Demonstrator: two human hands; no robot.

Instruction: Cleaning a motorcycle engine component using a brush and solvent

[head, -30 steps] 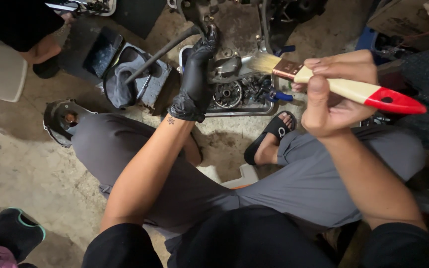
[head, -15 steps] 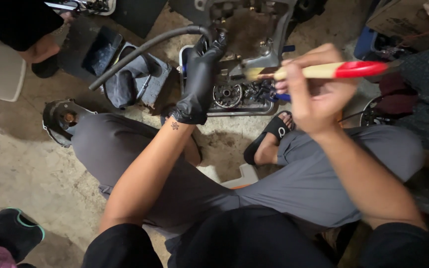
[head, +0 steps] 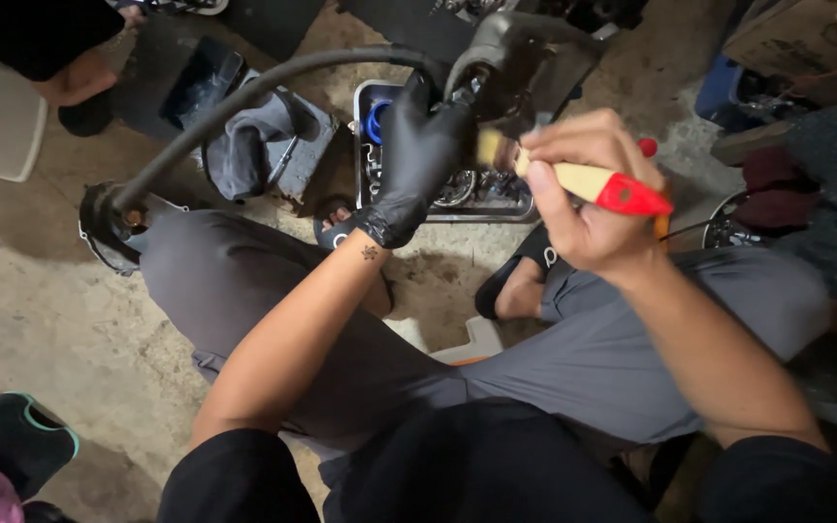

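1. A person is sitting on a concrete floor (head: 41, 320), knees spread, and working on a dark metal engine part (head: 525, 58) held up in front of them.
2. The left hand (head: 418, 155), wearing a black glove, is clenching around the lower side of the engine part, just above a metal tray (head: 365, 145) of small parts.
3. The right hand (head: 583, 189), bare, is gripping a paintbrush (head: 573, 179) with a pale wooden handle and a red end; its bristles are pressing against the engine part, right beside the gloved fingers.
4. A thick black hose (head: 244, 97) is arching from the engine part down to a round metal piece (head: 104, 218) lying by the left knee.
5. A grey rag (head: 254, 145) is lying on the floor behind the hose, near the tray.
6. The person's sandalled foot (head: 515, 291) is resting just below the tray, between the legs.
7. Another person's hand (head: 79, 77) is showing at the upper left edge, well apart from the work.
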